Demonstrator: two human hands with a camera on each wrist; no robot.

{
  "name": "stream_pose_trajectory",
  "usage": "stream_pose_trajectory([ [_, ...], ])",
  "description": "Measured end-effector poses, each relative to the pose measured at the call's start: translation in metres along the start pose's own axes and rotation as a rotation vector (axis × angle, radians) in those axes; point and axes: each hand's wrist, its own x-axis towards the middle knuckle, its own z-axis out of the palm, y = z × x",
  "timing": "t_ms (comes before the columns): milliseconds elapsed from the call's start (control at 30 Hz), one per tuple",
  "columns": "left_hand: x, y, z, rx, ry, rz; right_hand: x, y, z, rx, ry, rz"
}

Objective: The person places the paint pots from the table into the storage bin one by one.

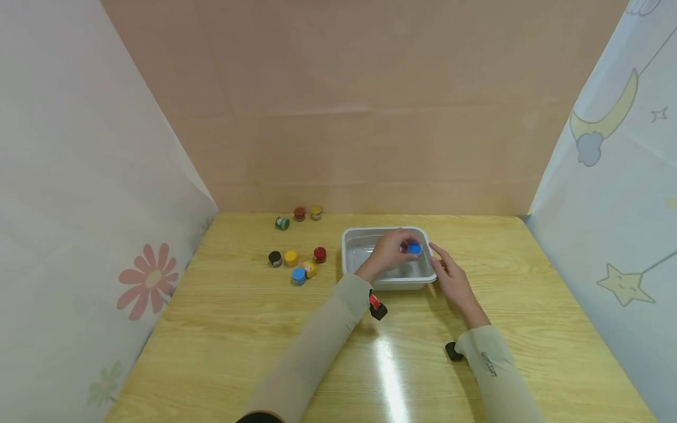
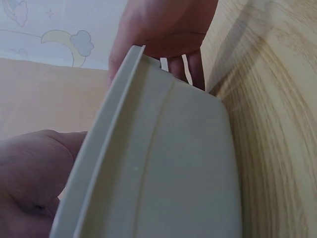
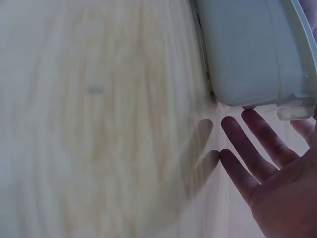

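Observation:
My left hand (image 1: 390, 254) pinches a small blue-lidded jar (image 1: 414, 249) between thumb and fingers, inside the right part of the white plastic tray (image 1: 387, 285). The tray's wall hides what the left hand holds in the left wrist view. At the tray's right end is my right hand (image 1: 453, 281), its fingertips at the rim and end wall. The right wrist view shows its fingers (image 3: 267, 136) spread and nearly straight beside the tray's corner. Along the tray's long side wall (image 2: 183, 158), the left wrist view looks toward the right hand.
Left of the tray stand small jars with red (image 1: 319, 254), yellow (image 1: 291, 258), black (image 1: 275, 258) and light blue (image 1: 298, 275) lids. Farther back are a brown-lidded jar (image 1: 299, 214), a yellow-lidded jar (image 1: 316, 212) and a green jar (image 1: 282, 222) on its side. Paper walls enclose the wooden table (image 1: 211, 352).

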Motion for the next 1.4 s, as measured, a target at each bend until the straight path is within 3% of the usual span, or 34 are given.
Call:
stream_pose_trajectory([
  [333,-0.001,-0.005,0.015,0.051,0.0,-0.037,-0.001,-0.001,-0.001,-0.005,-0.021,0.0],
  [633,-0.002,-0.005,0.019,0.118,-0.005,-0.041,-0.001,0.0,-0.002,0.004,-0.041,0.006],
  [867,-0.003,-0.007,0.022,0.161,-0.009,0.0,0.0,0.002,-0.003,0.02,-0.069,0.004],
  [1167,-0.001,-0.008,0.026,0.268,-0.037,0.0,-0.002,0.004,-0.006,0.039,-0.113,0.007],
  [1400,-0.003,-0.009,0.027,0.294,-0.047,-0.006,0.0,0.005,-0.006,0.048,-0.146,0.006],
])
